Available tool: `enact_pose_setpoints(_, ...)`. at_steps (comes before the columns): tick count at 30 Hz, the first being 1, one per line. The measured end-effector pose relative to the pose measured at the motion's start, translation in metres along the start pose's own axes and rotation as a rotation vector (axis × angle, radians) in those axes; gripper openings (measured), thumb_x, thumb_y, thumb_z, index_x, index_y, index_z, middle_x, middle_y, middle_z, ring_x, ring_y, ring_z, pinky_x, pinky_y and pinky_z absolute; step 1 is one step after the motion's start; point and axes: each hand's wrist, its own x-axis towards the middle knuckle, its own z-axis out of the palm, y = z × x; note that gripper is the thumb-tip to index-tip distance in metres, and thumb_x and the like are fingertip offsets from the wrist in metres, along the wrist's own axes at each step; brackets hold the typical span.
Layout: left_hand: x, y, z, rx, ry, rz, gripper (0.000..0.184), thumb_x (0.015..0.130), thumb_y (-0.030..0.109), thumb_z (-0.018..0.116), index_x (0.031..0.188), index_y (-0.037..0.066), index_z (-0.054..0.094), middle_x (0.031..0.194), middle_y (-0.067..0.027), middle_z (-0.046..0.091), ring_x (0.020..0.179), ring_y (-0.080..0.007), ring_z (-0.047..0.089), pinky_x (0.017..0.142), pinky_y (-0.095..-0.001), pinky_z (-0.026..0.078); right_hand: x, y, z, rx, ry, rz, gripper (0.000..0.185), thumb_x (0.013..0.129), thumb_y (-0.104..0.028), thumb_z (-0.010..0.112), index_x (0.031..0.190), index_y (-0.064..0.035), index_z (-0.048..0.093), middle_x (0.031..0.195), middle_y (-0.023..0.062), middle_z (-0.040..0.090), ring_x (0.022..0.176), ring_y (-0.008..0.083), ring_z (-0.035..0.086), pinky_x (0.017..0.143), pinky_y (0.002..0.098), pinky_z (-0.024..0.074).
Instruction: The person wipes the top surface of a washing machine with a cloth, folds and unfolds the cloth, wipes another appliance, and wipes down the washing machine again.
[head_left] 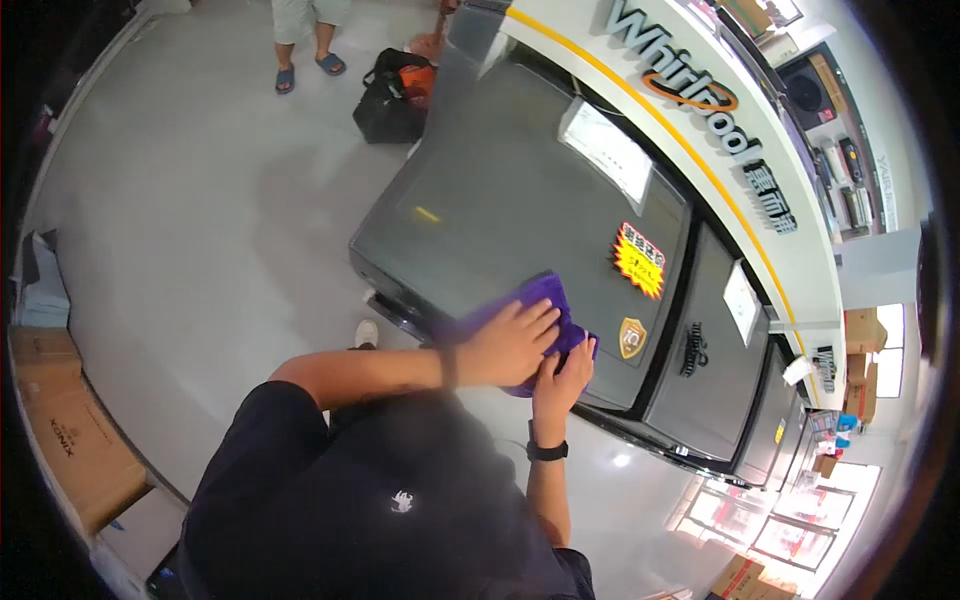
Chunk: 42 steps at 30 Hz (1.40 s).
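Note:
A purple cloth (545, 290) lies bunched against the dark grey door (480, 210) of a large appliance, low down near its edge. My left hand (510, 345) reaches in from the left and holds the cloth, its fingers bent over it; the forearm is slightly blurred. Beside it, my right hand (566, 378), with a black watch (546, 452) on the wrist, grips the cloth's lower right edge. Folds of cloth hide the fingertips in part. A gold shield sticker (632, 338) and a yellow and red price sticker (638, 262) are on the same door.
Above the door runs a white Whirlpool sign (690, 90). A white sheet (608, 148) is fixed to the door; a second grey appliance (700, 355) adjoins it. Cardboard boxes (75, 430) stand at left. A black bag (392, 100) and another person's legs (305, 40) appear at the top.

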Motion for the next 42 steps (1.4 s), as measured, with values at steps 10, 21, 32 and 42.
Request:
enact_pose_setpoints(10, -0.075, -0.072, -0.093, 0.237, 0.015, -0.458, 0.062, 0.086, 0.043, 0.063, 0.141, 0.017, 0.055, 0.157, -0.0119, 0.039, 0.148, -0.0389, 0.026, 0.104, -0.0766, 0.025, 0.014, -0.106, 0.037, 0.046, -0.094, -0.322, 0.045, 0.087, -0.024, 0.068, 0.121, 0.0047, 0.057, 0.146, 0.0241, 0.048, 0.139, 0.0424, 0.04, 0.113, 0.0539, 0.0329)
enact_pose_setpoints(21, -0.004, 0.0, -0.022, 0.133, -0.026, -0.239, 0.061, 0.088, 0.041, 0.06, 0.14, 0.009, 0.053, 0.154, -0.0168, 0.04, 0.145, -0.0451, 0.028, 0.105, -0.0682, 0.032, -0.01, 0.017, -0.025, -0.166, 0.037, 0.077, 0.06, 0.092, -0.034, 0.065, 0.139, 0.0008, 0.051, 0.151, 0.0205, 0.045, 0.143, 0.0373, 0.037, 0.116, 0.0529, 0.0287)
enact_pose_setpoints(32, -0.049, -0.054, -0.063, 0.106, 0.054, -0.246, 0.055, 0.087, 0.042, 0.065, 0.136, 0.02, 0.06, 0.151, -0.0087, 0.047, 0.143, -0.0332, 0.037, 0.107, -0.0536, 0.037, 0.007, -0.048, 0.015, -0.244, -0.051, -0.024, 0.062, 0.091, -0.029, 0.058, 0.142, 0.0031, 0.045, 0.153, 0.0268, 0.038, 0.146, 0.0424, 0.03, 0.117, 0.056, 0.0246)
enact_pose_setpoints(42, -0.026, -0.043, -0.069, 0.229, 0.023, -0.472, 0.054, 0.084, 0.032, 0.059, 0.134, 0.012, 0.06, 0.15, -0.0146, 0.046, 0.14, -0.0388, 0.038, 0.097, -0.0548, 0.044, 0.022, -0.059, 0.028, 0.01, -0.117, -0.248, 0.045, 0.09, -0.017, 0.061, 0.13, 0.0015, 0.056, 0.146, 0.0199, 0.049, 0.139, 0.0374, 0.042, 0.114, 0.0511, 0.0333)
